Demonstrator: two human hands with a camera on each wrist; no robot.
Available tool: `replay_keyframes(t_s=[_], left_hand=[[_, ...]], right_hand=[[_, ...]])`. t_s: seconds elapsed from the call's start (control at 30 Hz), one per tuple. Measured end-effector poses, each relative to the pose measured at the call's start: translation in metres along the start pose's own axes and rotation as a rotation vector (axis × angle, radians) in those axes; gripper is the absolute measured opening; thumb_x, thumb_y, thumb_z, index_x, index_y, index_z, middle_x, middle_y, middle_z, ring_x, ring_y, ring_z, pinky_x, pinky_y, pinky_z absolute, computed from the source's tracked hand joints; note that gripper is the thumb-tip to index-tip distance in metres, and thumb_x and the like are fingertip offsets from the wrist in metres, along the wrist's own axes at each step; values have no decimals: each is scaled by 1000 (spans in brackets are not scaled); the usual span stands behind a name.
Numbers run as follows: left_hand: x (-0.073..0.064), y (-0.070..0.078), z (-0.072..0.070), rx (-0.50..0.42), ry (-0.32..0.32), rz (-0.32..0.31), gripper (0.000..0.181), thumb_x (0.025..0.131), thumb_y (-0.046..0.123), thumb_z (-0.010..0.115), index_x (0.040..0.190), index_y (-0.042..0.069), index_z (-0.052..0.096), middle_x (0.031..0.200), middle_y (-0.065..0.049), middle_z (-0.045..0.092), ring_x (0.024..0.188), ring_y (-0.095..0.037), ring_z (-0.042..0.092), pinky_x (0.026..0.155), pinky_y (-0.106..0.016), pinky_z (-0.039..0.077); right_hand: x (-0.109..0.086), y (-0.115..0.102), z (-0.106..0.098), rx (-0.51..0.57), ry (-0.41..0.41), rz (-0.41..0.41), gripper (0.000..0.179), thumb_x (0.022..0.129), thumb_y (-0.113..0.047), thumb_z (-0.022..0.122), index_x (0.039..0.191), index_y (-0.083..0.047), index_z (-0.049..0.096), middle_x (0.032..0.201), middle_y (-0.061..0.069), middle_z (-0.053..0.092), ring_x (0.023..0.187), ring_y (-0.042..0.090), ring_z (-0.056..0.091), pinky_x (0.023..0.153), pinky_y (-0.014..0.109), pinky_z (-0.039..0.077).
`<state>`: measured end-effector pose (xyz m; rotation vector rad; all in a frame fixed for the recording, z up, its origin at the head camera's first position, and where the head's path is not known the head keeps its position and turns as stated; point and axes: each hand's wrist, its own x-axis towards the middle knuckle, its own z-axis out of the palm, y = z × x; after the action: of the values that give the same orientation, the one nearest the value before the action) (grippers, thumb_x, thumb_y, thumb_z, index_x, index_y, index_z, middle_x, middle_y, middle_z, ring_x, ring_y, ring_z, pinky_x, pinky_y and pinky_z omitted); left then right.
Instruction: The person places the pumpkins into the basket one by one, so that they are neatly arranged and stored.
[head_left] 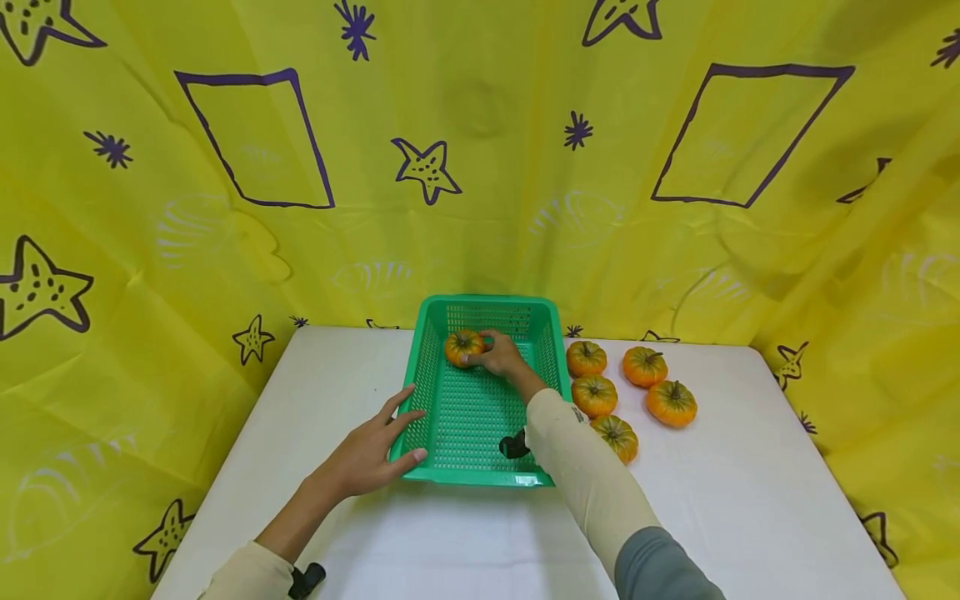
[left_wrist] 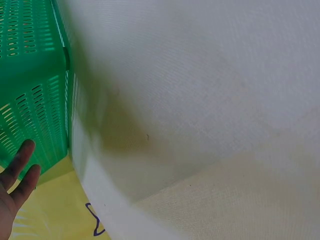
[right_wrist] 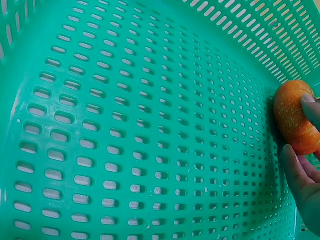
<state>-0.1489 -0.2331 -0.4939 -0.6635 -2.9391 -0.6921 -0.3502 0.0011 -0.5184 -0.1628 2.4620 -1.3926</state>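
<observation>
A green plastic basket (head_left: 487,478) with slotted walls stands on the white table. Inside it, toward the far left corner, is a small orange pumpkin (head_left: 462,347) with greenish ribs. My right hand (head_left: 501,357) reaches over the basket and grips this pumpkin, thumb and fingers on its sides. In the right wrist view the pumpkin (right_wrist: 295,117) is close over the slotted floor, near a wall. My left hand (head_left: 375,450) is at the basket's near left rim, fingers spread and fairly straight; the left wrist view shows its fingers (left_wrist: 22,167) beside the basket's outer wall.
Several more small pumpkins (head_left: 671,404) lie on the white tabletop (head_left: 720,500) to the right of the basket, the nearest partly behind my right sleeve (head_left: 581,458). A yellow curtain (head_left: 495,225) with starfish drawings surrounds the table at the back and sides.
</observation>
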Motion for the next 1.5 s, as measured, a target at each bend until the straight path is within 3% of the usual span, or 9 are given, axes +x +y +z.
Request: replay_keyframes(t_s=[0.27, 0.6, 0.87, 1.17, 1.5], left_hand=[[0, 1, -1, 6, 1, -8, 62, 95, 53, 59, 145, 17, 54, 167, -5, 24, 126, -35, 60, 92, -53, 55], [1, 2, -1, 2, -9, -16, 62, 95, 54, 59, 145, 16, 54, 166, -6, 24, 126, -35, 60, 92, -53, 54], [0, 4, -2, -1, -12, -17, 61, 96, 52, 59, 145, 16, 54, 166, -7, 24, 125, -36, 61, 92, -53, 54], [-1, 4, -2, -8, -13, -15, 62, 96, 54, 58, 145, 16, 54, 167, -6, 23, 123, -36, 62, 91, -54, 54], [-1, 3, -1, -3, 0, -7, 61, 97, 54, 58, 145, 17, 54, 167, -5, 23, 125, -36, 61, 90, -53, 54]], right_hand=[[-2, -1, -2, 20, -22, 7, 66, 87, -23, 80, 142, -3, 49, 131, 22, 62, 106, 34, 68, 89, 41, 56], [-6, -4, -10, -62, -74, 11, 72, 89, -29, 77, 148, -5, 43, 141, 23, 55, 126, 39, 56, 104, 48, 48], [-15, -23, -32, -73, -84, -112, 74, 92, -27, 74, 151, -1, 37, 146, 26, 50, 132, 42, 51, 104, 51, 47], [-26, -51, -65, -42, -109, -222, 76, 92, -33, 74, 153, -6, 36, 148, 22, 49, 128, 41, 54, 100, 50, 50], [-62, -67, -101, 40, -119, -289, 74, 92, -27, 74, 153, -7, 36, 150, 21, 46, 131, 40, 51, 100, 53, 49]])
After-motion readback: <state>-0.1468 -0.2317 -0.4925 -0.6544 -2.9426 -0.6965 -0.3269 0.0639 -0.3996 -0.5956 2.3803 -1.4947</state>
